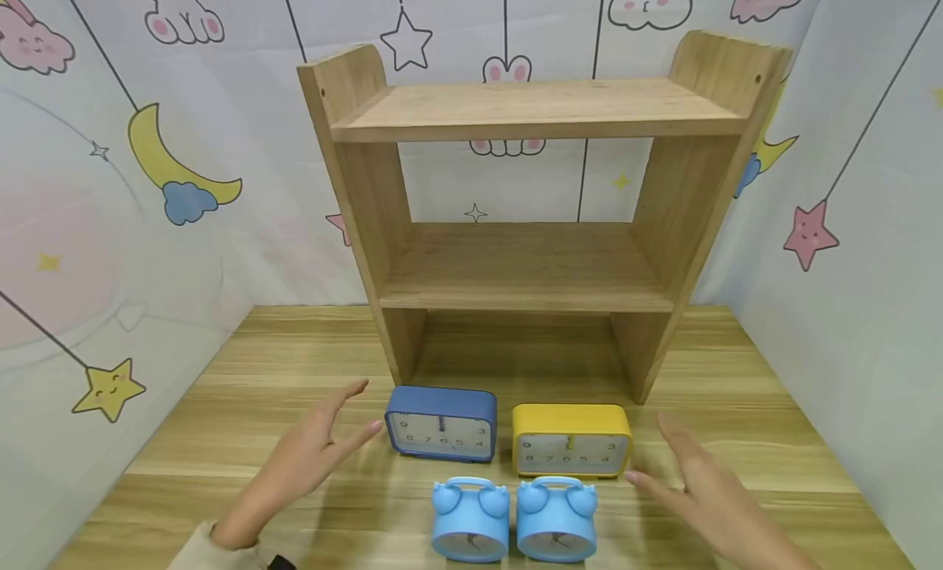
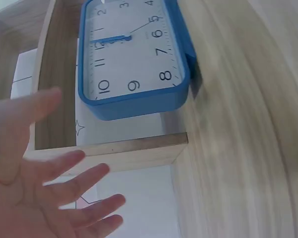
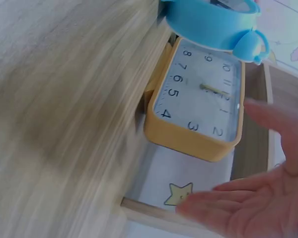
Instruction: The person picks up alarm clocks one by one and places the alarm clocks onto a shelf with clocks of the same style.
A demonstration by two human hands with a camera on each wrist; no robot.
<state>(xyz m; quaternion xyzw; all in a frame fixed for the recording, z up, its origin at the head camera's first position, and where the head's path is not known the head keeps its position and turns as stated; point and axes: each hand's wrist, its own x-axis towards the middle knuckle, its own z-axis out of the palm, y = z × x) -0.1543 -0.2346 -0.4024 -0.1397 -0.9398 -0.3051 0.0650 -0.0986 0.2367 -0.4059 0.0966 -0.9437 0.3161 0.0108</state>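
A dark blue rectangular alarm clock (image 1: pixel 442 422) and a yellow one (image 1: pixel 571 441) stand side by side on the table, faces toward me. In front of them are two light blue twin-bell alarm clocks, a left one (image 1: pixel 471 521) and a right one (image 1: pixel 557 521). To the left of the blue clock my left hand (image 1: pixel 305 451) hovers with fingers spread, holding nothing. My right hand (image 1: pixel 707 496) has its fingers extended just right of the yellow clock. In the left wrist view, a gap separates the hand (image 2: pixel 44 183) from the blue clock (image 2: pixel 134 54).
A wooden shelf unit (image 1: pixel 526 300) with two boards stands behind the clocks, its lower side ends close to the blue and yellow ones. Wooden table surface (image 1: pixel 744 406) extends to both sides. Patterned fabric walls (image 1: pixel 177 259) enclose the back and sides.
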